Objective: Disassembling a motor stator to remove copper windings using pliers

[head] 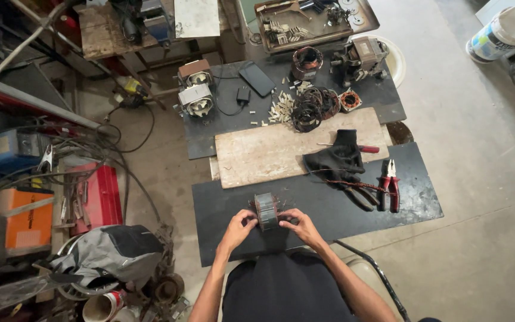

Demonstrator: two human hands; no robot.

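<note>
Both my hands grip a small metal motor stator (pixel 265 210) with copper windings, held upright over the near edge of a dark workbench (pixel 233 203). My left hand (pixel 239 227) pinches its left side and my right hand (pixel 298 224) holds its right side. A pair of black gloves (pixel 336 162) lies to the right on the bench, beside red-handled pliers (pixel 389 186) and a red-handled screwdriver (pixel 362 148).
A worn wooden board (pixel 269 155) lies across the bench middle. Further back are coils of copper wire (pixel 312 106), two motor bodies (pixel 196 89), a phone (pixel 257 78) and a parts tray (pixel 305 24). A red case (pixel 99 197), an orange box (pixel 22 223) and cables crowd the floor at left.
</note>
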